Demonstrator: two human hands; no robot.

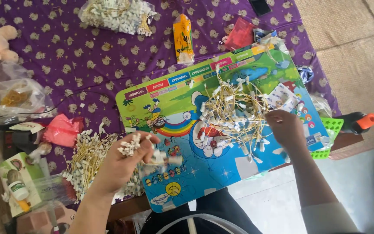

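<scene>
On the floor before you lies a purple cloth printed with small pale cartoon figures (78,56), and across it a colourful rectangular picture board with a rainbow and a blue cartoon cat (174,130) serves as your work surface. On the board's middle sits a loose tangle of yellowish strings with small white paper tags (232,115). Just off its left edge, on the cloth, rests a tidier heap of the same tagged strings laid side by side (87,158). A clear plastic bag stuffed with more tags (117,15) lies at the cloth's far edge, well apart from your hands.

Your right hand (287,129) rests at the right rim of the tangle, fingers curled down into the strings; whether they have pinched one yet I cannot tell. Your left hand (124,162) is closed around a small bundle of gathered tags (130,145), their white ends fanning out above your fingers.

You seem to be in the gathering step, pulling single strings out and collecting them into the bundle. The next move likely calls for teasing one string free without dragging its knotted neighbours along, then aligning its tag with those you hold.
</scene>
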